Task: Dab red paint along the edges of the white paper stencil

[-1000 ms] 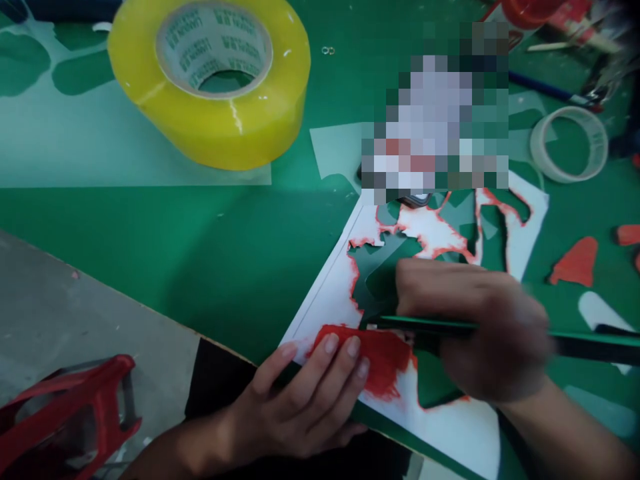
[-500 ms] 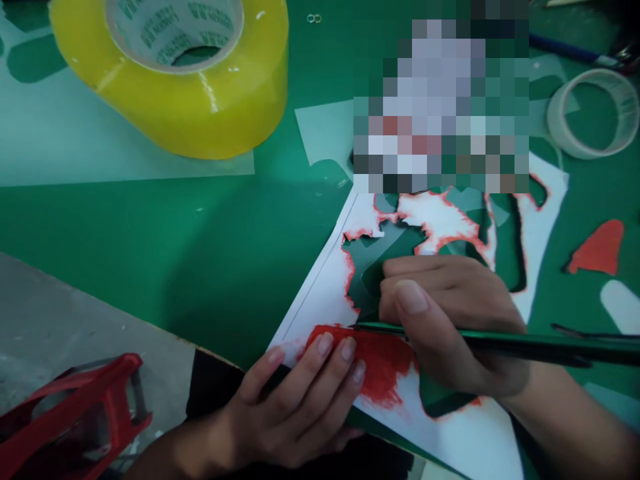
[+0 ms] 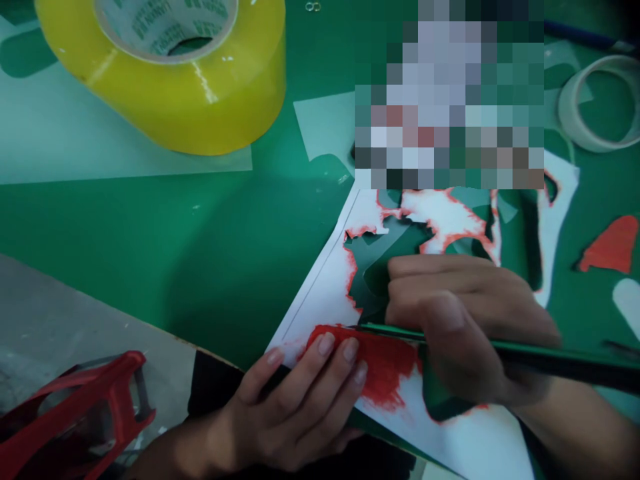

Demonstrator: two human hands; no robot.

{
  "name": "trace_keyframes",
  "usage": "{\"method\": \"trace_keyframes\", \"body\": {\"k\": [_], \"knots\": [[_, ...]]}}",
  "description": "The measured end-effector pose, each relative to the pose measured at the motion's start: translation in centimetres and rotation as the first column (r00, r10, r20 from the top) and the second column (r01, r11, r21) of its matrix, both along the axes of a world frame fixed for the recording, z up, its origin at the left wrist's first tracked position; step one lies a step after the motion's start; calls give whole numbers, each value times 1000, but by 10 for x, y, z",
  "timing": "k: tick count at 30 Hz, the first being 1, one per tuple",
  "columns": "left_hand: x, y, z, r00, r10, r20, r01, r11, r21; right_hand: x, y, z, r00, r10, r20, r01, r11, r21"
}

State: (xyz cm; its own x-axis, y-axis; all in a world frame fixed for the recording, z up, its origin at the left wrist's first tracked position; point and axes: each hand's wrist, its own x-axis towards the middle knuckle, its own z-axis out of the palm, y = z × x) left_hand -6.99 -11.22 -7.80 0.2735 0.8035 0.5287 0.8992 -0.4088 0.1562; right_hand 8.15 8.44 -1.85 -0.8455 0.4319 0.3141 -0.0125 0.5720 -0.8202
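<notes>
Close by the near edge of the green tabletop, a white sheet lies aslant, its far end lost under a blurred-out block. Over its near end the left hand rests palm down, fingers long and slightly parted, their tips on a red patch; I take it they press there to keep the paper from sliding. The right hand is closed round a slim dark tool, held low and almost flat, probably so that its narrow tip can follow the patch's upper border, just beyond the left fingertips. Whether that tip is a blade or a brush, I can't tell from where I stand.

As for the sheet, it's more like lace than paper: big openings let the green show through, and their ragged rims are stained red. One opening sits right above the patch, another to its right. The patch itself is solid red, fraying into feathery strokes at its lower side.
</notes>
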Motion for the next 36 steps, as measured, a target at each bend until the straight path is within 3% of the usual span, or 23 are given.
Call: {"method": "trace_keyframes", "body": {"k": [4,12,19,25,36], "knots": [[0,-2,-1,1000,-10,0,10,1000,-18,-3,-2,3,996,67,55,-74,987,141],[0,0,-2,1000,20,-12,-20,1000,13,-7,4,5,978,147,150,-168,975,143],[-1,0,-2,999,18,-32,-18,1000,4,-6,0,5,984,69,167,-112,958,265],[-1,-1,-1,1000,9,-11,-9,1000,6,-7,0,7,978,97,183,-136,967,216],[-2,1,3,1000,23,-2,-23,1000,-21,-1,-2,4,983,73,166,-118,952,281]]}}
